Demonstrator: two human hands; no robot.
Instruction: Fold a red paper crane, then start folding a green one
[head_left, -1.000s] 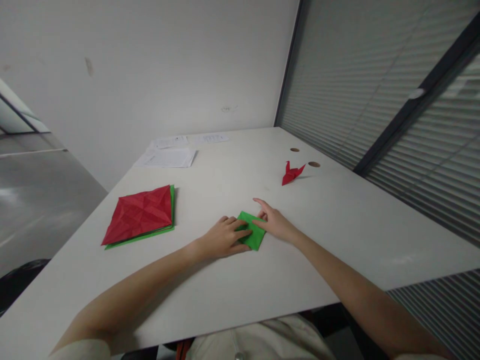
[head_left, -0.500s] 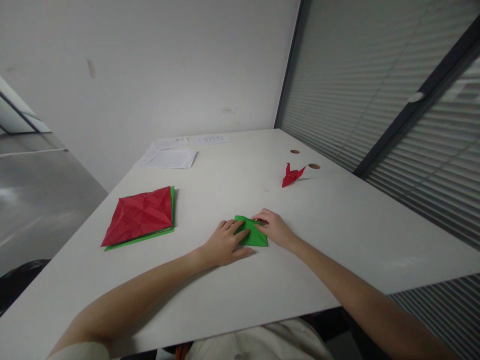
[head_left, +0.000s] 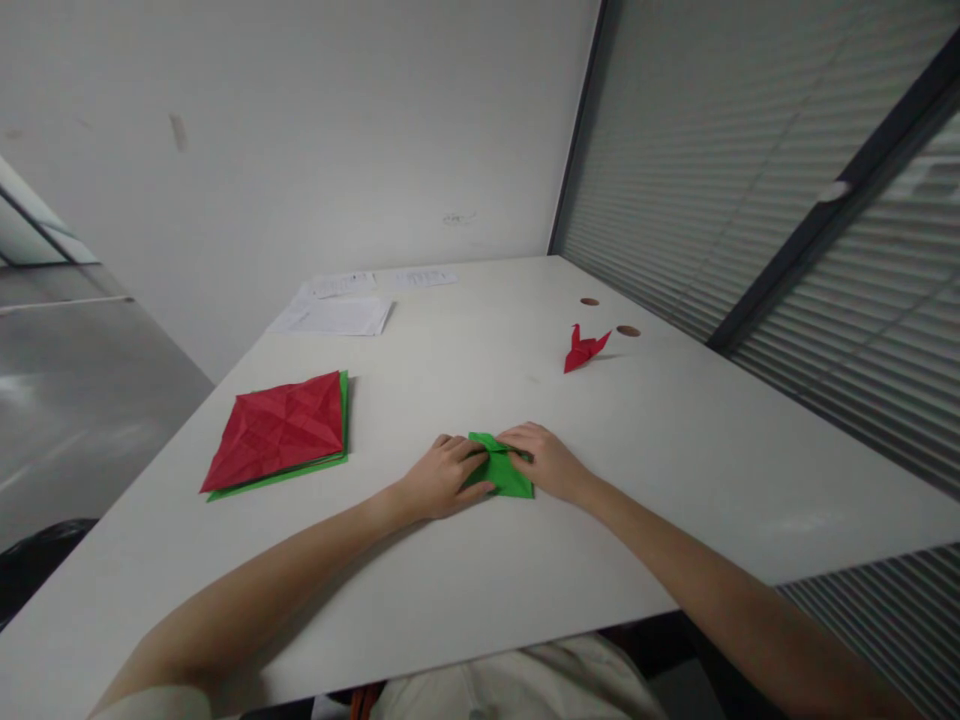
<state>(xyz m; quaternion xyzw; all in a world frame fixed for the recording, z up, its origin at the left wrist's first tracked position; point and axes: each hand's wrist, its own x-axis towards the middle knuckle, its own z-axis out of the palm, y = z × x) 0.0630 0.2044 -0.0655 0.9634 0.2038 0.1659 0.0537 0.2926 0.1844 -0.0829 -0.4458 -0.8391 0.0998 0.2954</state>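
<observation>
A small folded sheet of green origami paper (head_left: 511, 481) lies on the table between my hands. My left hand (head_left: 444, 478) is closed on its left side, fingers bent over the paper and thumb along the near side. Across the far right edge, my right hand (head_left: 546, 462) pinches the paper, its fingers covering part of the upper fold. A flap along that far edge looks slightly raised. Fingertips hide some of the creases. Beyond my right hand stands a red folded paper crane (head_left: 584, 350).
On the left of the white table (head_left: 420, 600) lies a stack of creased red paper (head_left: 281, 425) over green sheets (head_left: 346, 415). White printed papers (head_left: 341, 317) lie at the back left. Two round holes pierce the table near the blinds (head_left: 750, 200) on the right.
My left fingers have drawn back a little to the left and curled more. My right hand has shifted slightly left over the far edge, where the flap now shows more clearly.
</observation>
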